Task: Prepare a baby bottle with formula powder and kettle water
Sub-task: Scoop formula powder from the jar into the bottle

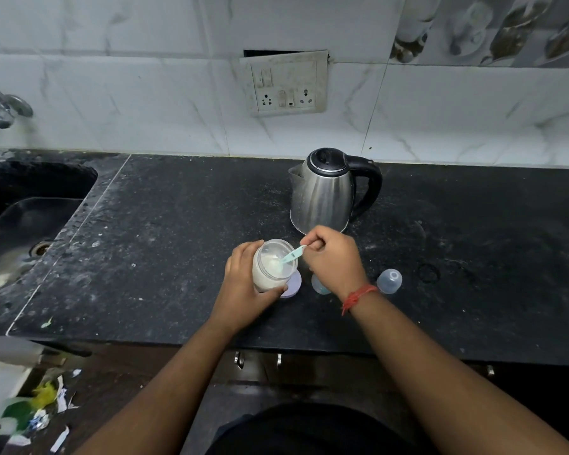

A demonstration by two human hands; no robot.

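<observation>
My left hand grips a clear jar of white formula powder, tilted toward me over the black counter. My right hand pinches the handle of a light blue scoop whose bowl is down in the powder. A lilac jar lid lies flat under the jar's right side. The baby bottle stands just behind my right wrist, mostly hidden. Its clear cap rests on the counter to the right. A steel kettle with a black handle stands behind my hands, lid closed.
A dark sink is set into the counter at the left, with a tap on the wall above it. A socket panel is on the tiled wall behind the kettle. The counter's front edge runs just below my forearms.
</observation>
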